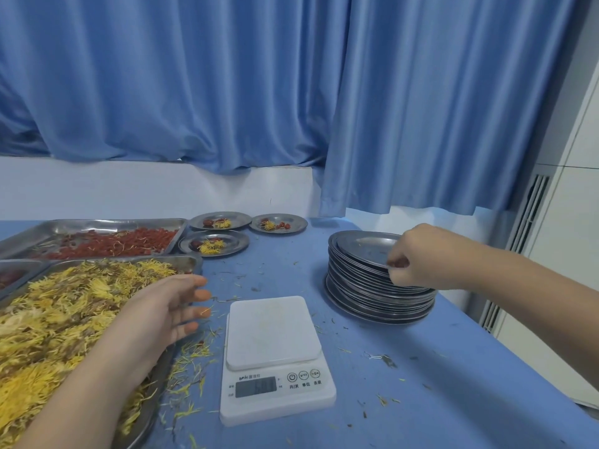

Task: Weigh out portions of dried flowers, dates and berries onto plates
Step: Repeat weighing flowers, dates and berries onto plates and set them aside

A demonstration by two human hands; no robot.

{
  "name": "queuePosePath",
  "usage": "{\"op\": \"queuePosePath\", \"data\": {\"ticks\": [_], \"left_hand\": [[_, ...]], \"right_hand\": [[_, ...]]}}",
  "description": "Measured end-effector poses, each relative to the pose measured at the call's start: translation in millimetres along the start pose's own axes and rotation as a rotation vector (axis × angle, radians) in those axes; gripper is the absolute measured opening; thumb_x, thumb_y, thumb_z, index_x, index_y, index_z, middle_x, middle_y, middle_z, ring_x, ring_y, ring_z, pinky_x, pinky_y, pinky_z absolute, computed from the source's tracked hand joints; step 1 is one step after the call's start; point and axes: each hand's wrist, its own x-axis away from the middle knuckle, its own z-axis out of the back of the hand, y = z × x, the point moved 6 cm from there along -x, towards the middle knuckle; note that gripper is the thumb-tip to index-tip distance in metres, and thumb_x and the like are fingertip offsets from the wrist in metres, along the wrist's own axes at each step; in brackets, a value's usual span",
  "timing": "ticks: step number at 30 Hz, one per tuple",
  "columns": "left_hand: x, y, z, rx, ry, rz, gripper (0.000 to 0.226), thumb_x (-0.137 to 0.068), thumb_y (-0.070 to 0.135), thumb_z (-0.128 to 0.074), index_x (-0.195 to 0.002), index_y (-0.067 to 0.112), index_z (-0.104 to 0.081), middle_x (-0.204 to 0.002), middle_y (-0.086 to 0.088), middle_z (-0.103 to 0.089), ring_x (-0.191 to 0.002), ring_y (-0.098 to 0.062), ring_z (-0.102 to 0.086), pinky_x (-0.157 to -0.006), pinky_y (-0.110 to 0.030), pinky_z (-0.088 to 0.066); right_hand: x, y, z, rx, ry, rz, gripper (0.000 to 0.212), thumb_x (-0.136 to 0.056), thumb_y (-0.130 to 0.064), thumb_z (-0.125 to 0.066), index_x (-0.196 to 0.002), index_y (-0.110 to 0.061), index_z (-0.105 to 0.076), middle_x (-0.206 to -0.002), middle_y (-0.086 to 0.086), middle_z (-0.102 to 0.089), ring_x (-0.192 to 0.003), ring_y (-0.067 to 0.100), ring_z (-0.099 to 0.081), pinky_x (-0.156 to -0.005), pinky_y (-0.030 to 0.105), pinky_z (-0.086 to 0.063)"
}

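A white kitchen scale (pixel 274 358) stands on the blue table with nothing on its platform. To its right rises a stack of steel plates (pixel 376 296); my right hand (pixel 410 260) pinches the rim of the top plate (pixel 366 246). My left hand (pixel 168 306) hovers with fingers spread over the right edge of the tray of yellow dried flowers (pixel 58 319). Behind it lies a tray of red berries (pixel 123 243), and a tray of dates (pixel 11 275) shows at the far left. Three filled plates (pixel 214 244) sit at the back.
Blue curtains hang behind the table above a white ledge. Loose petals and crumbs litter the blue tabletop (pixel 421 377) around the scale. The table's right edge runs diagonally past the plate stack, with a white vented unit (pixel 525 241) beyond.
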Motion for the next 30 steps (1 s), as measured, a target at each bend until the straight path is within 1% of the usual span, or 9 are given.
{"op": "queuePosePath", "data": {"ticks": [6,12,17,19,21,22,24,27,30], "left_hand": [[1.4,-0.5,-1.7,-0.011,-0.010,0.005,0.021,-0.097,0.025,-0.053,-0.103,0.013,-0.069,-0.078,-0.001,-0.071,-0.067,-0.020,-0.066,-0.068,-0.034,-0.049],[1.3,-1.5,-2.3,-0.016,-0.024,0.008,0.022,-0.096,0.026,-0.054,-0.103,0.013,-0.070,-0.079,-0.001,-0.071,-0.067,-0.019,-0.067,-0.070,-0.035,-0.049],[-0.4,-4.0,-1.9,-0.019,-0.039,0.017,0.023,-0.096,0.027,-0.054,-0.104,0.014,-0.071,-0.081,-0.002,-0.072,-0.065,-0.018,-0.068,-0.070,-0.036,-0.050],[-0.9,-4.7,-2.4,-0.021,-0.044,0.020,0.023,-0.096,0.027,-0.054,-0.104,0.014,-0.071,-0.081,-0.001,-0.073,-0.065,-0.018,-0.069,-0.069,-0.036,-0.050],[-1.2,-4.9,-3.3,-0.021,-0.050,0.026,0.023,-0.096,0.027,-0.053,-0.104,0.014,-0.070,-0.080,-0.001,-0.073,-0.064,-0.017,-0.069,-0.069,-0.035,-0.050],[-1.3,-5.0,-3.8,-0.021,-0.053,0.029,0.023,-0.096,0.027,-0.053,-0.104,0.014,-0.070,-0.080,0.000,-0.073,-0.063,-0.017,-0.069,-0.068,-0.035,-0.049],[-1.2,-5.0,-4.6,-0.024,-0.058,0.031,0.023,-0.096,0.027,-0.053,-0.105,0.013,-0.070,-0.080,0.000,-0.073,-0.064,-0.018,-0.068,-0.069,-0.035,-0.049],[-0.1,-4.6,-5.3,-0.031,-0.064,0.025,0.023,-0.096,0.027,-0.053,-0.105,0.013,-0.070,-0.081,-0.001,-0.074,-0.065,-0.019,-0.068,-0.069,-0.035,-0.049],[0.7,-4.3,-6.5,-0.036,-0.075,0.029,0.024,-0.096,0.027,-0.053,-0.106,0.014,-0.070,-0.082,-0.001,-0.074,-0.065,-0.018,-0.069,-0.070,-0.036,-0.050]], "right_hand": [[-0.5,-1.7,4.6,0.061,-0.081,0.047,0.028,-0.074,-0.019,-0.051,-0.053,-0.015,-0.033,-0.059,0.008,-0.033,-0.059,0.022,-0.027,-0.053,0.030,-0.028],[-3.6,-5.2,1.9,0.195,-0.036,0.132,0.029,-0.078,-0.020,-0.047,-0.054,-0.015,-0.031,-0.056,0.005,-0.032,-0.058,0.023,-0.030,-0.052,0.030,-0.029],[-8.8,-4.2,3.5,0.171,0.004,0.172,0.031,-0.078,-0.019,-0.048,-0.054,-0.015,-0.029,-0.056,0.006,-0.032,-0.056,0.020,-0.026,-0.051,0.030,-0.027],[-11.6,-2.6,5.4,0.166,0.018,0.167,0.029,-0.076,-0.019,-0.048,-0.053,-0.015,-0.031,-0.056,0.007,-0.034,-0.055,0.020,-0.026,-0.050,0.030,-0.027],[-13.8,0.7,6.4,0.111,0.031,0.153,0.022,-0.075,-0.021,-0.050,-0.056,-0.014,-0.041,-0.055,0.004,-0.039,-0.054,0.020,-0.030,-0.048,0.027,-0.029],[-14.3,3.3,6.5,0.067,0.025,0.144,0.016,-0.076,-0.023,-0.053,-0.063,-0.014,-0.056,-0.055,0.002,-0.046,-0.054,0.019,-0.036,-0.048,0.024,-0.033],[-15.3,9.8,6.4,-0.028,-0.038,0.112,0.014,-0.077,-0.032,-0.057,-0.074,-0.028,-0.070,-0.065,-0.009,-0.064,-0.060,0.012,-0.053,-0.056,0.022,-0.046],[-15.7,17.8,8.3,-0.113,-0.166,0.058,0.016,-0.074,-0.047,-0.058,-0.087,-0.047,-0.068,-0.079,-0.030,-0.066,-0.077,-0.003,-0.060,-0.072,0.026,-0.052],[-15.8,17.0,11.9,-0.122,-0.217,0.058,0.018,-0.077,-0.045,-0.059,-0.092,-0.048,-0.068,-0.079,-0.043,-0.060,-0.080,-0.013,-0.057,-0.075,0.023,-0.050]]}}
